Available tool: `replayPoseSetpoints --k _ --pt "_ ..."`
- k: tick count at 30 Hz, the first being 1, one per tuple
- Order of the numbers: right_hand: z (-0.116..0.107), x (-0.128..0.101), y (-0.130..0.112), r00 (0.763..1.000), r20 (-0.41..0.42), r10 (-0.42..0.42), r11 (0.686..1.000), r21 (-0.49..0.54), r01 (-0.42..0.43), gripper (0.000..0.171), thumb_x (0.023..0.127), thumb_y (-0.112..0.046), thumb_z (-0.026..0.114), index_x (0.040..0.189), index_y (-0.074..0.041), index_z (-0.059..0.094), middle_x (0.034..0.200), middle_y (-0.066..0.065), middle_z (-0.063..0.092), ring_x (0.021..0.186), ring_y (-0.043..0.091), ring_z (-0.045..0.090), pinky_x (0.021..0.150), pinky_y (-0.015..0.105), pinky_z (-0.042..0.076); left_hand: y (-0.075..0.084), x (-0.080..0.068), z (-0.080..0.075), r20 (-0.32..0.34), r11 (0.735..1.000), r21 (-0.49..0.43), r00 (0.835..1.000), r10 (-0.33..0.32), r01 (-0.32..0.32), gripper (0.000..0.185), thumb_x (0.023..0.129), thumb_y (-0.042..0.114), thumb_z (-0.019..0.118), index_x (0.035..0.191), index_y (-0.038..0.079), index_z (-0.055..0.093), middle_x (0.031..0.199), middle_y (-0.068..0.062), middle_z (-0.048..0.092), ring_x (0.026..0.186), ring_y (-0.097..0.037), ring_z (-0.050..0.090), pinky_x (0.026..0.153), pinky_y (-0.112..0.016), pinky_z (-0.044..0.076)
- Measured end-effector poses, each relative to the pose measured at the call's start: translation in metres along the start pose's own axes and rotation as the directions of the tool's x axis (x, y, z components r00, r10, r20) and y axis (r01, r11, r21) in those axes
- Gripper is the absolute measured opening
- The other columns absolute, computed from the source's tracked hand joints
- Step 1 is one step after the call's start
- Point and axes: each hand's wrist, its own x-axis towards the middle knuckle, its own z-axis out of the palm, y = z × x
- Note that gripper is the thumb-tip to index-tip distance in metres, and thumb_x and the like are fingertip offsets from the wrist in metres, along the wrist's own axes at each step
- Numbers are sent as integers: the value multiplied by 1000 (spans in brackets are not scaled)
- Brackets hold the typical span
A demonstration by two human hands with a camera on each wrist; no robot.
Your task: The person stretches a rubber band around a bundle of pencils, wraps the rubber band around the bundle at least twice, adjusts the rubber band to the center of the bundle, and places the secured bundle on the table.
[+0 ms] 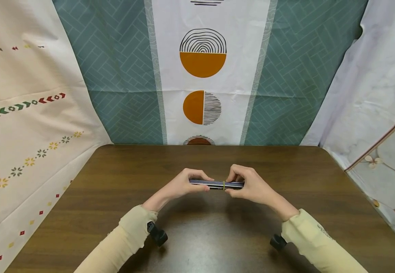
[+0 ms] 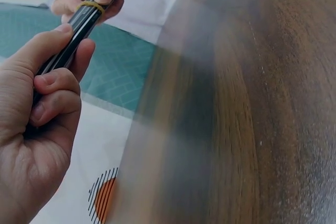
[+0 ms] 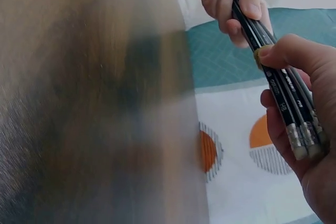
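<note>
Several dark striped pencils [image 3: 283, 95] are bundled side by side, held level above the table in the head view. A yellow rubber band [image 2: 91, 6] circles the bundle, nearer its right end. My left hand [image 1: 190, 182] grips the left end, its fingers curled round the pencils in the left wrist view. With the thumb on the rubber band, my right hand [image 1: 248, 184] holds the other part of the bundle. White erasers in silver ferrules [image 3: 304, 142] show at the right end. The left tips of the pencils are hidden in the left hand.
Below the hands is a brown wooden table [image 1: 143, 163]. A teal and white patterned cloth [image 1: 126, 76] hangs behind it, with pale printed cloths [image 1: 20, 151] at both sides. Small black devices [image 1: 157, 234] sit at both wrists.
</note>
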Motion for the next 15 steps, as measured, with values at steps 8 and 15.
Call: replayPoseSetpoints --k 8,15 --pt "5 -3 -2 998 -20 65 995 73 -63 28 76 -4 82 88 -22 64 87 -3 69 67 9 62 62 27 54 -2 0 2 9 1000 -28 1000 -11 11 27 91 18 73 115 8 72 77 4 60 55 -9 34 53 -23 34" --pt "17 -5 1 995 -94 36 999 -3 -37 24 77 -10 84 93 -24 72 88 -7 73 72 5 66 66 25 55 -4 -1 6 -14 998 -52 999 -43 42 24 90 16 73 112 7 73 80 -14 66 53 -9 32 53 -22 33"
